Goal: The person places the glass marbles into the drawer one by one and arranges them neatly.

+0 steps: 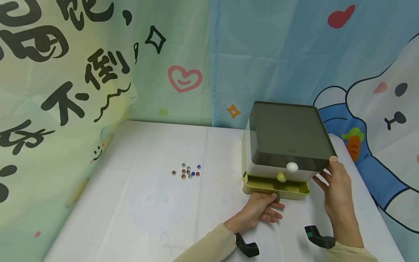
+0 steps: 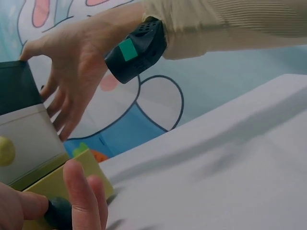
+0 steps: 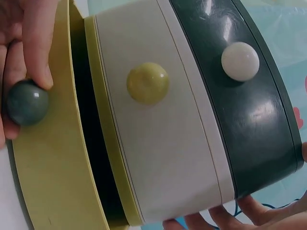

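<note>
A small three-tier drawer box (image 1: pixel 288 133), with dark green top, white middle and yellow-green bottom, stands toward the right of the table. Its bottom drawer (image 3: pixel 53 163) is pulled partway out. My left hand (image 1: pixel 256 211) pinches the round dark green knob (image 3: pixel 28 102) on that drawer's front between thumb and fingers. On the box's right side, my right hand (image 1: pixel 338 191) rests with fairly straight fingers against the wall, its thumb at the top front corner. A yellow-green knob (image 3: pixel 147 83) marks the middle drawer, a white knob (image 3: pixel 240 61) the top one.
Several small coloured glass marbles (image 1: pixel 188 171) lie in a loose cluster left of the box. The table (image 1: pixel 147 218) has a white cover. A printed cloth backdrop (image 1: pixel 262 47) hangs behind and beside it, close to the box.
</note>
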{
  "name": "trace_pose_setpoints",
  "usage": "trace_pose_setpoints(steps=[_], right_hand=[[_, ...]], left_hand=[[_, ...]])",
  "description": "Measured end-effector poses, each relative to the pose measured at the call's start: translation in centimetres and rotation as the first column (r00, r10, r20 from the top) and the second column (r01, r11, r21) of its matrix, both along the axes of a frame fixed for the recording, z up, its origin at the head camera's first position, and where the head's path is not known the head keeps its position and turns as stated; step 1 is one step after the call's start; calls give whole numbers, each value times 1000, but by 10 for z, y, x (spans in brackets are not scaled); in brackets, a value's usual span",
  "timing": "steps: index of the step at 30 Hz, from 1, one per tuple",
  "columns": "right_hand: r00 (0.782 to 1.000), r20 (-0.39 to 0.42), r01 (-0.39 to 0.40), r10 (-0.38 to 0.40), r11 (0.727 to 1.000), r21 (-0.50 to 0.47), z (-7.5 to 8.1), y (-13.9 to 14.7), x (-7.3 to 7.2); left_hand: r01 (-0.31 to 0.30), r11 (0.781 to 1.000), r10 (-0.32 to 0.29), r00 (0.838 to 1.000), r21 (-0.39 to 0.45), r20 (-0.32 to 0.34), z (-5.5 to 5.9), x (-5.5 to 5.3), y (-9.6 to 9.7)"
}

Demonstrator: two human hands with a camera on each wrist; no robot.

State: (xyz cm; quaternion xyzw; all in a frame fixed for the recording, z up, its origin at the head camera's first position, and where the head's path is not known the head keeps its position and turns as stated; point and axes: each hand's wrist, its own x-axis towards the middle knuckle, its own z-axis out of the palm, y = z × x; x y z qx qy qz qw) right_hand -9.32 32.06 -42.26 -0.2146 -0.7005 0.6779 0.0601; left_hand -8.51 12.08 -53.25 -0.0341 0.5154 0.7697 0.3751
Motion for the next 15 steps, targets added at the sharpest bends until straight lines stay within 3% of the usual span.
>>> trace_pose_setpoints(steps=[9,15], right_hand=[[993,13,-114,114,993,13,-2,16,1],[989,0,-149,149,989,10,-3,22,3]], left_hand=[[-13,1000,13,1000,20,-15,-1,9,0],[-11,1000,11,1000,19,-17,-2,14,-2]])
